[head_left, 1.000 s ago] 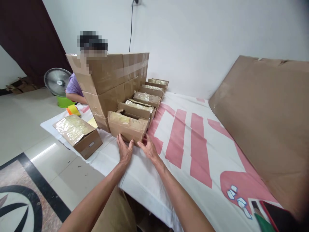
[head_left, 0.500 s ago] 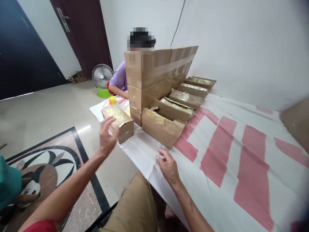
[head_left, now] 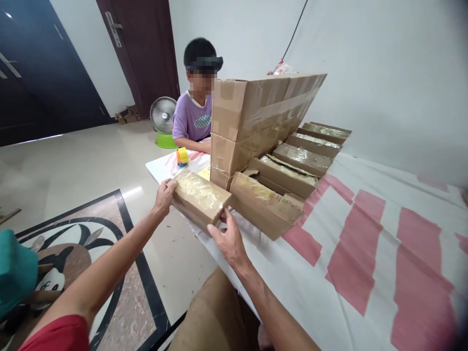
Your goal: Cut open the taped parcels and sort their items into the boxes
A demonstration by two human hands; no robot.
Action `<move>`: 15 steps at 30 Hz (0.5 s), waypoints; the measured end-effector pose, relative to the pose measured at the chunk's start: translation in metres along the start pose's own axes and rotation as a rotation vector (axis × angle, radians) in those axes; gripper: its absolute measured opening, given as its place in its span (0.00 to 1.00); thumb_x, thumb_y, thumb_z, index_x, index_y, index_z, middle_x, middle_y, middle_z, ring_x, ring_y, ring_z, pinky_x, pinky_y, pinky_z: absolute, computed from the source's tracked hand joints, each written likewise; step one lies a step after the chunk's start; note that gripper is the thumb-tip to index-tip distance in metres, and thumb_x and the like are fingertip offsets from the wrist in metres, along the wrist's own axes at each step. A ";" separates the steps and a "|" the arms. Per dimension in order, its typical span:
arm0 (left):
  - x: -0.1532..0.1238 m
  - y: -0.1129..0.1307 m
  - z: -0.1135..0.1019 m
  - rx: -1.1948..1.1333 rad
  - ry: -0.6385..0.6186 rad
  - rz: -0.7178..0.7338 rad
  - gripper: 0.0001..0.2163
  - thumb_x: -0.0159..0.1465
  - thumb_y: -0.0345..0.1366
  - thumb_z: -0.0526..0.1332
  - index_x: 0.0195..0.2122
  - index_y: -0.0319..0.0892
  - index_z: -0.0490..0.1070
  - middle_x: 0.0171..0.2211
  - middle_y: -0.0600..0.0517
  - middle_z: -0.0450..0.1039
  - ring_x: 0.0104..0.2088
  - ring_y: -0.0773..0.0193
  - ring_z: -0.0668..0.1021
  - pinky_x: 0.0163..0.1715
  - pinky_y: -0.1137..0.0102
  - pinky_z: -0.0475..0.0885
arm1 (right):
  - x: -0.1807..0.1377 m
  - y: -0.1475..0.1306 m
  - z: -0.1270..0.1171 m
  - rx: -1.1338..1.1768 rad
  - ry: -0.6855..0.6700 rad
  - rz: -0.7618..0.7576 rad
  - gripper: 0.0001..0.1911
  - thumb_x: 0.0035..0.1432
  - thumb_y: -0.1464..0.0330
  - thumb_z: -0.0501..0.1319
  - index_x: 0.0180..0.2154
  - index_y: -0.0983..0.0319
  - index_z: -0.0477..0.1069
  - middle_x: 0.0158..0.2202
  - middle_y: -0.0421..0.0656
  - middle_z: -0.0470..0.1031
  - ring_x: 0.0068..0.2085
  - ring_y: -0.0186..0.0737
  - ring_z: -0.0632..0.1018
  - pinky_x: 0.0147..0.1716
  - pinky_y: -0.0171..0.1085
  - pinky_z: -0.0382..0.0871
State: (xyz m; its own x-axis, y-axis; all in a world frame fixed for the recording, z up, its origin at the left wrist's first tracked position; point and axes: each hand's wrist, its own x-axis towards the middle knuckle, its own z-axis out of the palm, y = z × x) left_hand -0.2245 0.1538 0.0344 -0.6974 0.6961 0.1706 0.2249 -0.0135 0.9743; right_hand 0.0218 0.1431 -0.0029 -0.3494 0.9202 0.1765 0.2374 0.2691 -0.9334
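Observation:
A taped cardboard box [head_left: 201, 195] is held between my two hands at the table's near left edge. My left hand [head_left: 165, 196] grips its far left end, fingers over the top corner. At the opposite end, my right hand [head_left: 227, 236] has its thumb and fingers on the near right corner. Yellowish clear tape covers the top of this box. Just right of it stands an open cardboard box [head_left: 268, 202] with torn flaps, which neither hand touches.
Stacked taped cartons [head_left: 252, 112] form a wall across the table, with several open boxes [head_left: 305, 158] lined up beside it. A person [head_left: 192, 117] in a purple shirt sits behind. Yellow tape rolls [head_left: 182, 156] lie near the far left edge. A fan [head_left: 163, 114] stands on the floor.
Both hands have closed in on the taped box and taken hold of its two ends. The box appears slightly turned. The person behind the cartons has come more into view.

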 end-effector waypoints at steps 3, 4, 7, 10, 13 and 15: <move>-0.058 0.010 -0.022 0.034 -0.175 -0.039 0.23 0.59 0.54 0.64 0.43 0.38 0.79 0.41 0.45 0.80 0.45 0.49 0.78 0.49 0.58 0.74 | -0.051 0.000 -0.041 -0.015 0.020 0.002 0.39 0.60 0.53 0.64 0.68 0.60 0.62 0.63 0.53 0.73 0.58 0.56 0.77 0.51 0.50 0.78; -0.079 0.014 -0.027 0.050 -0.245 -0.045 0.24 0.60 0.55 0.64 0.44 0.38 0.79 0.41 0.46 0.81 0.45 0.50 0.79 0.48 0.58 0.74 | -0.070 0.001 -0.059 -0.040 0.021 0.004 0.38 0.60 0.52 0.64 0.67 0.59 0.63 0.61 0.53 0.74 0.56 0.56 0.78 0.50 0.50 0.78; -0.138 0.029 -0.028 0.073 -0.484 -0.059 0.25 0.61 0.55 0.65 0.49 0.39 0.77 0.44 0.45 0.81 0.46 0.49 0.80 0.47 0.58 0.76 | -0.128 0.000 -0.116 -0.144 0.056 0.057 0.37 0.60 0.49 0.64 0.65 0.58 0.66 0.57 0.50 0.78 0.53 0.55 0.80 0.50 0.49 0.78; -0.188 0.038 -0.006 -0.017 -0.724 -0.089 0.25 0.61 0.54 0.66 0.53 0.41 0.75 0.51 0.42 0.80 0.47 0.49 0.82 0.46 0.57 0.78 | -0.179 0.000 -0.169 -0.230 0.182 0.171 0.36 0.60 0.46 0.63 0.63 0.57 0.69 0.56 0.49 0.80 0.53 0.55 0.80 0.50 0.48 0.77; -0.230 0.042 0.026 -0.083 -0.912 -0.086 0.26 0.62 0.52 0.67 0.55 0.42 0.74 0.55 0.40 0.78 0.51 0.47 0.81 0.47 0.56 0.79 | -0.224 0.000 -0.208 -0.275 0.336 0.264 0.34 0.61 0.44 0.61 0.60 0.58 0.71 0.55 0.49 0.81 0.54 0.56 0.80 0.52 0.47 0.76; -0.253 0.045 0.046 -0.093 -0.996 -0.083 0.26 0.62 0.52 0.67 0.56 0.42 0.73 0.57 0.39 0.77 0.54 0.45 0.80 0.47 0.56 0.79 | -0.249 0.001 -0.224 -0.289 0.434 0.313 0.32 0.61 0.44 0.60 0.57 0.58 0.73 0.54 0.49 0.81 0.53 0.55 0.81 0.51 0.46 0.76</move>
State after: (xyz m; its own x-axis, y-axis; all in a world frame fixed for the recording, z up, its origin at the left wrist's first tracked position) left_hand -0.0066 0.0097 0.0287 0.1881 0.9805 -0.0575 0.1175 0.0357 0.9924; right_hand 0.3124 -0.0221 0.0222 0.1637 0.9836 0.0755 0.5271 -0.0225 -0.8495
